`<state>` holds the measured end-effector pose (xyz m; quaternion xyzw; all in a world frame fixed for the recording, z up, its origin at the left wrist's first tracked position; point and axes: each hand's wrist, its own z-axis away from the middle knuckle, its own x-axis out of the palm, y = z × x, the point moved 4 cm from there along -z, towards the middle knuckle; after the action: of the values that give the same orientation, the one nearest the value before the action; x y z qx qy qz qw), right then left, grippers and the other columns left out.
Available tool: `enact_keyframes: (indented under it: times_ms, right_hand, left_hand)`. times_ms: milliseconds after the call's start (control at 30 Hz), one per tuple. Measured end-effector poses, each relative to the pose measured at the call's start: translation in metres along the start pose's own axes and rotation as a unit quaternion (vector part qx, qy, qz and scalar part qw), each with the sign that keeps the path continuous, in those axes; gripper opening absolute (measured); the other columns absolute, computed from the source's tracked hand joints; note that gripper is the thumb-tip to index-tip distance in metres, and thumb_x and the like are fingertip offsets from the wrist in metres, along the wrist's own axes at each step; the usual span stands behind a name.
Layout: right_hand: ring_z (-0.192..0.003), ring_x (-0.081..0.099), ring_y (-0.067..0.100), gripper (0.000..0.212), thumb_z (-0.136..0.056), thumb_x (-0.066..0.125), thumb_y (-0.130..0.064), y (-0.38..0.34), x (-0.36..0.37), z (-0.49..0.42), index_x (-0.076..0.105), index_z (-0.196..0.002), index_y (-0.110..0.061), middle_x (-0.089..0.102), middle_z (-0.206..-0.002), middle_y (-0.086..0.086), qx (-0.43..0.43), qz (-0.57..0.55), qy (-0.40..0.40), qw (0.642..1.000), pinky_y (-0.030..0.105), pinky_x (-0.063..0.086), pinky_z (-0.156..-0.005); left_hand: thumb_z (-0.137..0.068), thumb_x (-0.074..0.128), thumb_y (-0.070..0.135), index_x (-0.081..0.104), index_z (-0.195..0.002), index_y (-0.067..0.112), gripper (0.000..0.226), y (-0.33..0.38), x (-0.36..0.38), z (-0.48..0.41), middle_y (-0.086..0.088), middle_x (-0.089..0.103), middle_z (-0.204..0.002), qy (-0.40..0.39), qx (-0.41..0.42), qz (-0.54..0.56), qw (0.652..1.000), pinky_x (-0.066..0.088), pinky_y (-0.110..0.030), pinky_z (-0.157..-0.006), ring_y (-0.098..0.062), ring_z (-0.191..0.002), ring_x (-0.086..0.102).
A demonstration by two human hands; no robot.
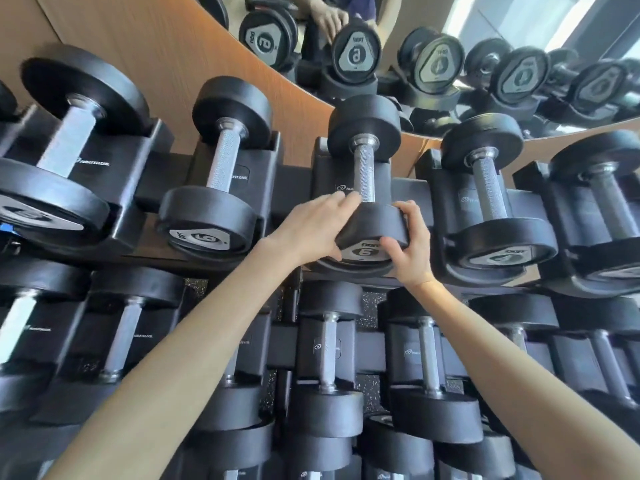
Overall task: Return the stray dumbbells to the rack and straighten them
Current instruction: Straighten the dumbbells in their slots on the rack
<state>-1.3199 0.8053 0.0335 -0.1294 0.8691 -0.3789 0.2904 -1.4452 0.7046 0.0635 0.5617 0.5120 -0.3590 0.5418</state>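
A black dumbbell (pixel 364 168) marked 6 lies in a saddle on the top tier of the black rack (pixel 294 188), its steel handle pointing away from me. Both my hands grip its near head. My left hand (pixel 311 230) wraps the head's left side, fingers reaching the handle base. My right hand (pixel 410 242) clasps the right side, thumb on the grey end plate. Another dumbbell marked 6 (pixel 214 188) rests in the saddle to the left, and a smaller one (pixel 491 202) to the right.
A large dumbbell (pixel 69 150) sits at far left, another (pixel 602 209) at far right. The lower tier (pixel 329 358) holds several dumbbells under my forearms. A wooden panel (pixel 173 46) and a mirror (pixel 450 57) stand behind the rack.
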Motion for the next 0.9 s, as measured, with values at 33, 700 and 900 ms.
enact_keyframes:
  times_ms: [33, 700, 900]
  right_hand:
    - [-0.082, 0.043, -0.006, 0.045, -0.072, 0.051, -0.032, 0.003, 0.000, 0.002, 0.047, -0.103, 0.001, 0.044, -0.091, -0.005, 0.008, -0.017, 0.005, 1.000, 0.013, 0.036, -0.075]
    - [-0.138, 0.028, 0.024, 0.069, -0.090, 0.051, -0.044, -0.072, -0.023, 0.043, 0.027, -0.145, -0.011, 0.035, -0.148, 0.009, -0.022, 0.417, -0.125, 0.900, 0.043, 0.017, -0.113]
    - [-0.144, 0.012, 0.023, 0.073, -0.089, 0.049, -0.045, -0.129, -0.009, 0.100, 0.019, -0.148, -0.012, 0.018, -0.155, 0.011, 0.012, 0.458, -0.103, 0.883, 0.048, 0.004, -0.115]
  left_hand:
    - [-0.061, 0.086, 0.021, 0.037, -0.116, 0.010, 0.074, 0.003, -0.003, -0.002, -0.008, 0.049, -0.106, -0.005, -0.004, -0.025, 1.000, 0.046, -0.043, -0.072, -0.027, -0.102, 0.050]
    - [-0.088, 0.049, 0.045, 0.045, -0.138, 0.012, 0.060, -0.001, -0.018, 0.116, -0.012, 0.046, -0.141, 0.120, -0.093, -0.120, 0.981, 0.029, -0.048, -0.110, -0.029, -0.133, 0.038]
    - [-0.087, 0.037, 0.049, 0.041, -0.142, 0.018, 0.063, -0.005, -0.061, 0.205, -0.012, 0.037, -0.148, 0.154, -0.090, -0.147, 0.973, 0.018, -0.053, -0.113, -0.028, -0.140, 0.026]
